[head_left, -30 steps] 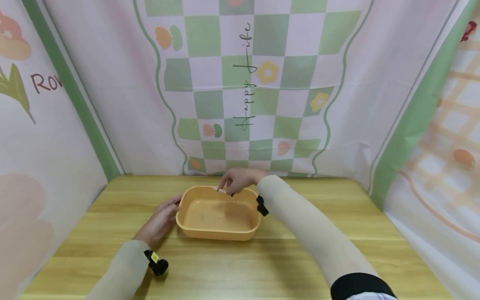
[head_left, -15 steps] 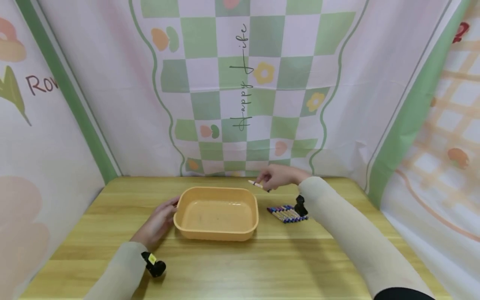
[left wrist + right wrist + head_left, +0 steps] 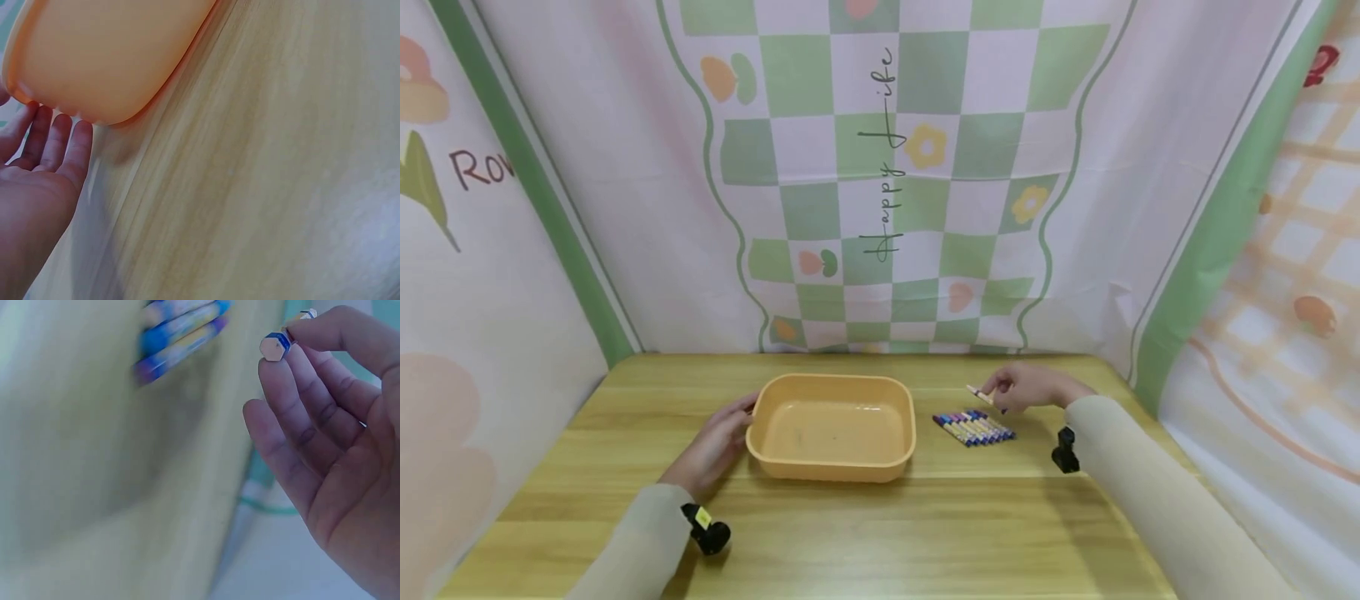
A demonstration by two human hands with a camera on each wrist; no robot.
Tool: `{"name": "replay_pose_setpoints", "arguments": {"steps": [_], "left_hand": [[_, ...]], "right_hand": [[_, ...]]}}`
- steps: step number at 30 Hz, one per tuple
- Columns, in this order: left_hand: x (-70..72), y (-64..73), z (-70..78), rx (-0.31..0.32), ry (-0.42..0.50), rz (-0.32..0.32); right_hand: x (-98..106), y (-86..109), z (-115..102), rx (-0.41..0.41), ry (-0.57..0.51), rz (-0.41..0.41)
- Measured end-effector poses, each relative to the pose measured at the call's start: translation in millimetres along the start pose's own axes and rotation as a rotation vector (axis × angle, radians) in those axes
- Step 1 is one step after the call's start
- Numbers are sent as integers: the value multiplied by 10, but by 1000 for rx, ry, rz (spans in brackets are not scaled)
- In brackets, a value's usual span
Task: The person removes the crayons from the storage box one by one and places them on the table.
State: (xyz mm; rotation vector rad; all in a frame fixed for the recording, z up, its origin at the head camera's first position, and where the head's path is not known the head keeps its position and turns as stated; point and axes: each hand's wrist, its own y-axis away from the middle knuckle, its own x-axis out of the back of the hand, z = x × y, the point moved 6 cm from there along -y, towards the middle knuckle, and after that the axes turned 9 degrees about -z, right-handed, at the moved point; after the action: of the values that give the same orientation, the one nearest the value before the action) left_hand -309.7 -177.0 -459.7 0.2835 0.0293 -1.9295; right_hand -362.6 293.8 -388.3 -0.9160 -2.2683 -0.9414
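A yellow-orange plastic basin [image 3: 831, 471] stands at mid-table, its inside bare. At its left end my left hand [image 3: 715, 446] has its fingers extended, the fingertips [image 3: 81, 128] touching the wall near the base in the left wrist view. Over to the right, my right hand [image 3: 1024, 387] pinches a pale-tipped crayon [image 3: 980, 395] between thumb and fingers. The right wrist view shows that crayon's hexagonal end [image 3: 273, 347] with a blue band. Just below this hand, a slanted row of several crayons [image 3: 974, 429] lies side by side on the table.
The wood-grain table [image 3: 850, 542] reaches back to a hanging checkered cloth [image 3: 880, 208]. More patterned cloth hangs along the left and right sides. The crayon row lies a short way right of the basin.
My right hand has moved right from above the basin's far rim to above the crayon row, carrying the crayon along. The row, hidden by the arm earlier, shows now. My left hand stays put.
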Motion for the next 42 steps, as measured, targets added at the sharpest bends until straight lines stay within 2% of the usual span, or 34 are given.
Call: {"name": "replay_pose_setpoints", "arguments": {"steps": [5, 12, 27, 30, 36, 42], "left_hand": [[6, -14, 7, -2, -1, 2], [-3, -25, 0, 7, 3, 12], [-19, -16, 12, 2, 6, 15], [-24, -11, 12, 3, 7, 15], [-33, -18, 11, 4, -13, 19], [-35, -21, 9, 8, -26, 19]], "right_hand": [[-75, 61, 318, 1, -21, 42], [-208, 98, 555, -6, -138, 4], [-234, 98, 548, -79, -96, 38], [-231, 109, 550, -69, -87, 45], [-232, 194, 529, 0, -71, 61], [-209, 274, 552, 29, -43, 141]]}}
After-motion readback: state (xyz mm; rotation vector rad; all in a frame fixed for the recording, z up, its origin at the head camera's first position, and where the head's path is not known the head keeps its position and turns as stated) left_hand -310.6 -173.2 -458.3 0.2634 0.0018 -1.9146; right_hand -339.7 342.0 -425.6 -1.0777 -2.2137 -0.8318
